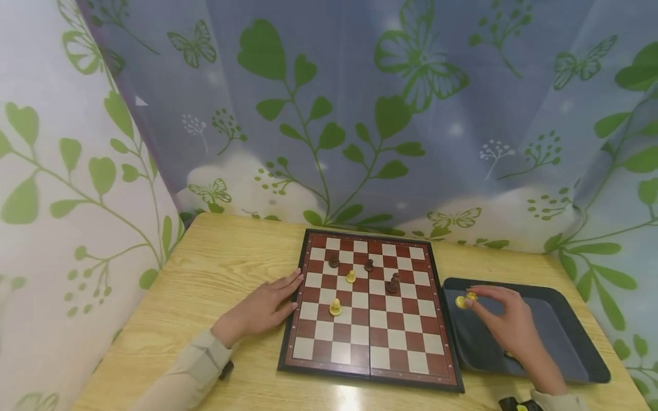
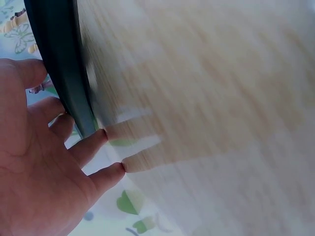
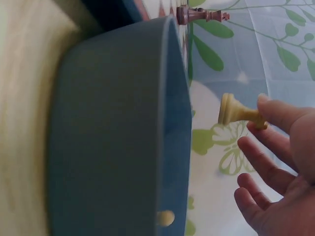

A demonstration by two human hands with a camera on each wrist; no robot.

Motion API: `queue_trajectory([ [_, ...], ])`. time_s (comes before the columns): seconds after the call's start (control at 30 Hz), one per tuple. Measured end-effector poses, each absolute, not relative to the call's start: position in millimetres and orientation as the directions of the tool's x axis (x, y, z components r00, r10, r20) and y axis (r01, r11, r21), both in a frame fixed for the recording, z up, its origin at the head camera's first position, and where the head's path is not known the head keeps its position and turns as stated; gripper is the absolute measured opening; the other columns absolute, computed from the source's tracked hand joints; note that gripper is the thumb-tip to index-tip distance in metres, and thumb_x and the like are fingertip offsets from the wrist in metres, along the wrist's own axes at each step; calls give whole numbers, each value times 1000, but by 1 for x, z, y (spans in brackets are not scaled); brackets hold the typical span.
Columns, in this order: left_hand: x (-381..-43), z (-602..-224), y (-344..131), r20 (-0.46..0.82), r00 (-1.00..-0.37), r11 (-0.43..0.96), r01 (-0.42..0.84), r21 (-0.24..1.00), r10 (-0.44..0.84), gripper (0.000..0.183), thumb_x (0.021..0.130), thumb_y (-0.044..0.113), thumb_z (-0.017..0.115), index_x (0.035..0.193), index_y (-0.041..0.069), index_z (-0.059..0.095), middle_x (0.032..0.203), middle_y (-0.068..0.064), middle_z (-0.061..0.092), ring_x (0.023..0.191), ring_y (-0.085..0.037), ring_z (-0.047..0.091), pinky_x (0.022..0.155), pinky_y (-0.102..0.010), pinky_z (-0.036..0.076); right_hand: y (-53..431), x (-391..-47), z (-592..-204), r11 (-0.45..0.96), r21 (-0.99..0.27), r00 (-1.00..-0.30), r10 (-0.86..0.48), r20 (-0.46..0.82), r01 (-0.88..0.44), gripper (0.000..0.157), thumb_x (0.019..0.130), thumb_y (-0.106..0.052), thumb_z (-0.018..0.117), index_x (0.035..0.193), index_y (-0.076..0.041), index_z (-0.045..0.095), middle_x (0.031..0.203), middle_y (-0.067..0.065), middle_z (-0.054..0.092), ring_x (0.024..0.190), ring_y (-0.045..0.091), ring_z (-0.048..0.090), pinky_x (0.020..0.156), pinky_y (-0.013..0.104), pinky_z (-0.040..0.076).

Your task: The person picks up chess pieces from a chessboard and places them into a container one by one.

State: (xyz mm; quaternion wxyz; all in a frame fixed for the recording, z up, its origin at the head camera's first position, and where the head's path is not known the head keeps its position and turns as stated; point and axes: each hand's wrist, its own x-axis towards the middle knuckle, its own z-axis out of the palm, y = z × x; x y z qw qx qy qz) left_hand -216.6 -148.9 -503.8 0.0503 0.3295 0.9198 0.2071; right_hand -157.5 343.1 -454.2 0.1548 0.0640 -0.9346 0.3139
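Observation:
My right hand [image 1: 509, 322] pinches a pale yellow chess piece [image 3: 234, 110] between thumb and fingertips, above the dark tray [image 1: 588, 365]. Its round base shows, while the fingers partly cover its top. On the left, my left hand [image 1: 259, 311] touches the near-left side of the chessboard [image 1: 354, 348] with extended fingers. Standing on the board are a yellow pawn [image 1: 351, 277], a larger yellow piece [image 1: 335, 307], a dark pawn [image 1: 369, 265], another dark piece [image 1: 334, 261] and a dark king [image 3: 202, 14].
The tray sits against the board's right side on the wooden table [image 1: 221, 251]. Inside it, a pale rounded piece [image 3: 166, 218] peeks above the rim. A patterned curtain [image 1: 329, 114] hangs right behind the table.

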Motion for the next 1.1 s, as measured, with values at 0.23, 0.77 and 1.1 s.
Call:
queue_trajectory([
  [0.23,-217,-503,-150,49,-777,696,589,412,628,60,108,34,46,159,6,31,168,-10,24,147,-40,37,113,-72,32,353,-145,-465,781,-590,-918,56,392,-204,22,81,-9,85,101,-2,78,112,13,72,115,15,50,92,59,41],
  [0.77,-215,-507,-151,34,-781,701,578,417,624,61,108,35,46,160,7,31,168,-9,23,148,-39,36,114,-70,31,383,-125,-485,719,-687,-921,186,342,-110,18,84,-13,85,99,-4,78,107,-35,61,105,-18,47,85,4,35],
  [1.1,-218,-509,-151,48,-778,696,586,415,627,61,108,37,45,160,8,30,168,-7,22,148,-38,36,114,-70,32,392,-125,-496,682,-726,-916,235,326,-83,26,87,-12,82,109,-1,76,105,-26,67,101,-16,54,79,3,45],
])
